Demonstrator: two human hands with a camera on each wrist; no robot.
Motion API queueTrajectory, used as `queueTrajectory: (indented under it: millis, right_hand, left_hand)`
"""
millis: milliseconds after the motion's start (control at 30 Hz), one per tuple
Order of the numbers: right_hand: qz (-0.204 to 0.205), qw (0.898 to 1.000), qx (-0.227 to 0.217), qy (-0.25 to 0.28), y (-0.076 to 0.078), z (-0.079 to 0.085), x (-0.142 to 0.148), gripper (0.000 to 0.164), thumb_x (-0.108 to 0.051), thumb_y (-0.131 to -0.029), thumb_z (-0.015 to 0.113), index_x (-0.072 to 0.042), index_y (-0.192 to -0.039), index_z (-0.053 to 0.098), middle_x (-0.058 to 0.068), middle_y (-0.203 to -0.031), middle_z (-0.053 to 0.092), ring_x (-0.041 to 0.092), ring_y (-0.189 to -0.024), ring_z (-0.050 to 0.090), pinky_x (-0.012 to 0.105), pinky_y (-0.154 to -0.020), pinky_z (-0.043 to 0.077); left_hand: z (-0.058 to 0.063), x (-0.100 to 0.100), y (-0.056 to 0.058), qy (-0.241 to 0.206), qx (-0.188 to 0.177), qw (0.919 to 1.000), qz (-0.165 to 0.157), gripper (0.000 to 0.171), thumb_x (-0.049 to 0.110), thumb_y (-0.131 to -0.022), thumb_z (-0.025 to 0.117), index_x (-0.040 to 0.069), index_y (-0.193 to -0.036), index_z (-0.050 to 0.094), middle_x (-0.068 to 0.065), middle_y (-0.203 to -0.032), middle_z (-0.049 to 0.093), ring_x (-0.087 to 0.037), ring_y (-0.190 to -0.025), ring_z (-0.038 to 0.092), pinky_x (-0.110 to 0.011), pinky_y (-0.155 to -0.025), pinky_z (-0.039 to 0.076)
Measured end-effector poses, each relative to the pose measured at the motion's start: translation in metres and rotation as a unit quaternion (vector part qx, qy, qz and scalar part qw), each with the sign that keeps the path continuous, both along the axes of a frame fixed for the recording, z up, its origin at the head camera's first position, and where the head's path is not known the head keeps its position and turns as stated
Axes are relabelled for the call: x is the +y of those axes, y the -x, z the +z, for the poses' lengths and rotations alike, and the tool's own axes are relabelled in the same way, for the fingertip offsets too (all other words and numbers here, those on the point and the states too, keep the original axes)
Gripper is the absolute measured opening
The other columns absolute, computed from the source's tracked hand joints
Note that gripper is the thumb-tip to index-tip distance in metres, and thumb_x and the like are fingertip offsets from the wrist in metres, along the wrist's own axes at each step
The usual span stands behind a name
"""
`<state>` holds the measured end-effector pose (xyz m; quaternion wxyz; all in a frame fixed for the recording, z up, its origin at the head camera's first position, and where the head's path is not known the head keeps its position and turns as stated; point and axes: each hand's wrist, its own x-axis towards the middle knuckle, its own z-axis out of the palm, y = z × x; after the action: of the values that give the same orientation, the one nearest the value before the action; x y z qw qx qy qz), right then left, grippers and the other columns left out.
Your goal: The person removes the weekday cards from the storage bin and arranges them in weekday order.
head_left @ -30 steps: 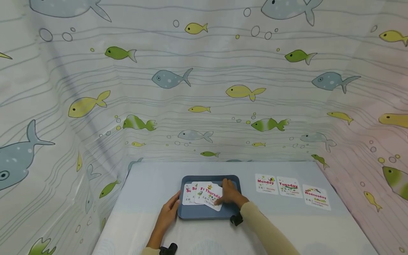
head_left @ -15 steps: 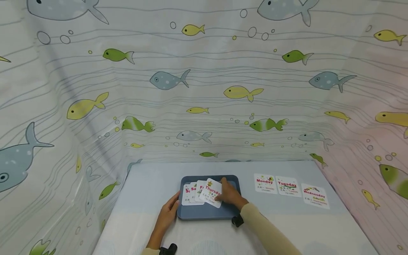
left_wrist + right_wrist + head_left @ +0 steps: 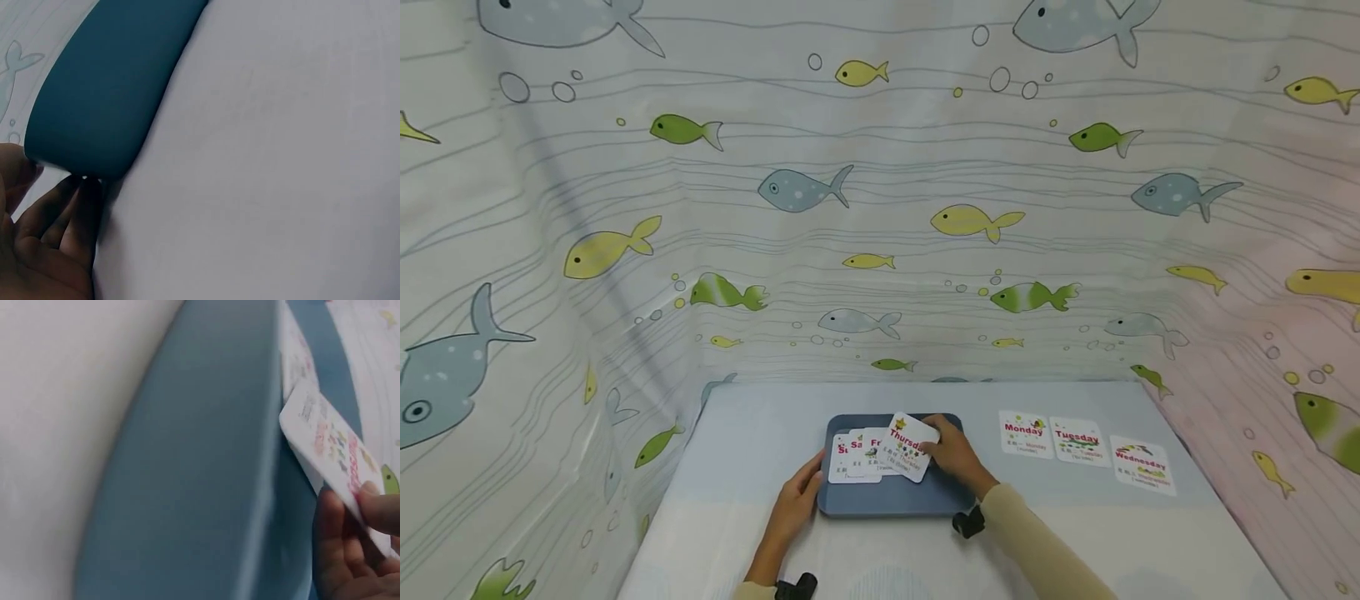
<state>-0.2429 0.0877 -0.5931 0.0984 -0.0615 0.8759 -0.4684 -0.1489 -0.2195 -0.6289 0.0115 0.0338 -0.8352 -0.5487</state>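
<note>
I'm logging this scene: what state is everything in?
Blue rectangular tray: right way up, left hand touching its edge.
White rounded Thursday card: tilted, pinched by right hand.
Three other white cards: overlapping, face up in the tray.
White Monday card, Tuesday card, Wednesday card: face up in a row.

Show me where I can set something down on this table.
Bare table lies left of the tray and left hand; and below the Wednesday card, right of the right sleeve. The gap between tray and Monday card is narrow. It's crowded inside the tray, among overlapping cards and the right hand.
</note>
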Motion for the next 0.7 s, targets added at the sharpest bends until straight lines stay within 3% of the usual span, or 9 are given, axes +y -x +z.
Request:
queueTrajectory:
  millis: [133,333,567,700]
  right_hand:
    - [-0.015,0.998,-0.024,0.064,-0.002,0.005,0.004,0.045,-0.011,-0.093,0.069,-0.004,-0.136,0.055,0.008,-0.086,0.063,0.018,-0.068,0.060,0.030,-0.057,0.051]
    - [-0.031,0.987,-0.046,0.153,-0.002,0.007,0.014,0.046,-0.010,-0.091,0.072,-0.001,-0.133,0.056,0.008,-0.083,0.061,0.020,-0.075,0.065,0.042,-0.069,0.060]
    - [-0.038,0.980,-0.061,0.185,-0.010,0.023,0.026,0.042,-0.013,-0.094,0.070,-0.010,-0.134,0.058,0.010,-0.091,0.066,0.019,-0.078,0.063,0.048,-0.077,0.058]
    - [-0.052,0.980,-0.061,0.181,-0.015,0.030,0.038,0.042,-0.014,-0.094,0.070,-0.013,-0.134,0.060,0.010,-0.092,0.068,0.020,-0.078,0.062,0.046,-0.077,0.058]
  left_hand:
    - [-0.001,0.001,0.000,-0.005,-0.003,1.0000,-0.002,0.044,0.028,-0.106,0.050,0.020,-0.149,0.048,-0.004,-0.155,0.047,-0.028,-0.147,0.038,-0.047,-0.120,0.031]
    - [-0.003,0.000,-0.002,-0.006,-0.005,1.0000,0.003,0.043,0.026,-0.106,0.050,0.021,-0.149,0.049,-0.004,-0.154,0.048,-0.027,-0.147,0.038,-0.048,-0.120,0.032]
    - [-0.003,0.000,-0.001,-0.001,0.001,1.0000,0.003,0.043,0.026,-0.106,0.050,0.021,-0.149,0.049,-0.003,-0.154,0.048,-0.027,-0.146,0.039,-0.049,-0.119,0.034]
    - [-0.003,-0.001,0.000,-0.006,-0.002,1.0000,-0.002,0.044,0.025,-0.106,0.050,0.021,-0.149,0.048,-0.003,-0.155,0.047,-0.026,-0.147,0.038,-0.048,-0.120,0.032]
